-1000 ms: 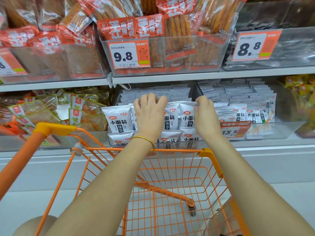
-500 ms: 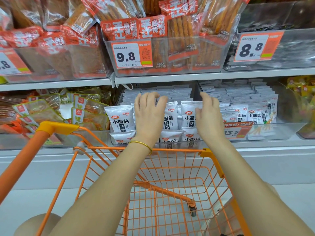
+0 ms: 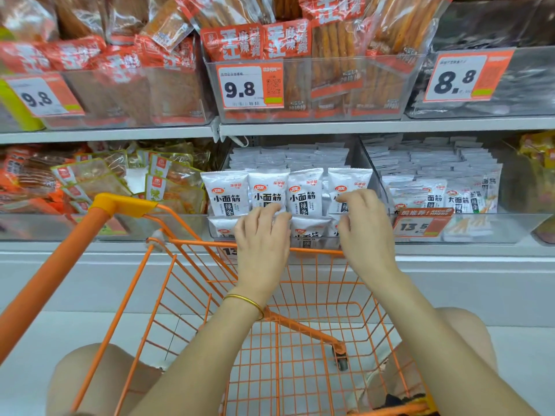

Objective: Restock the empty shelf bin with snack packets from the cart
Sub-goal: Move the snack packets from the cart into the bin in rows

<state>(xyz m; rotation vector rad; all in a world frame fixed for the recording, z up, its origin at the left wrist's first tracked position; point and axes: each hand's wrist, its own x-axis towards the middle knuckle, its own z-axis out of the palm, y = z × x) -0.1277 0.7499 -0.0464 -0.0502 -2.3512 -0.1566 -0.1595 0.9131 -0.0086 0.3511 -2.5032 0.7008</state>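
On the middle shelf, centre bin: clear plastic, packed with white snack packets. 4 stand upright in the front row, more sit lower behind the front wall, and grey-white stacks fill the back.
Packet print: red oval logo, 小面筋 in big black characters, 辣条 on a dark panel beneath. The small red corner text is too fine to read.
Your left hand: over the bin's front wall, fingers bent, tips against the lower edge of the 2nd packet. Can't tell whether it pinches or only touches.
Your right hand: fingers bent, tips on the face of the 4th packet. Thumb is hidden, so the grip can't be told.
Bracelet: thin gold band on your left wrist.
Cart: orange wire, front rim just below the bin. Both your forearms reach across it.
Right bin: same white style; the clearest packet reads 大面筋. The orange tag on its front reads 13.5.
Upper tags: centre tag reads 9.8 with a QR code, left tag reads 9.8, right tag reads 8.8.
Upper bags: red banners, brown sticks inside.
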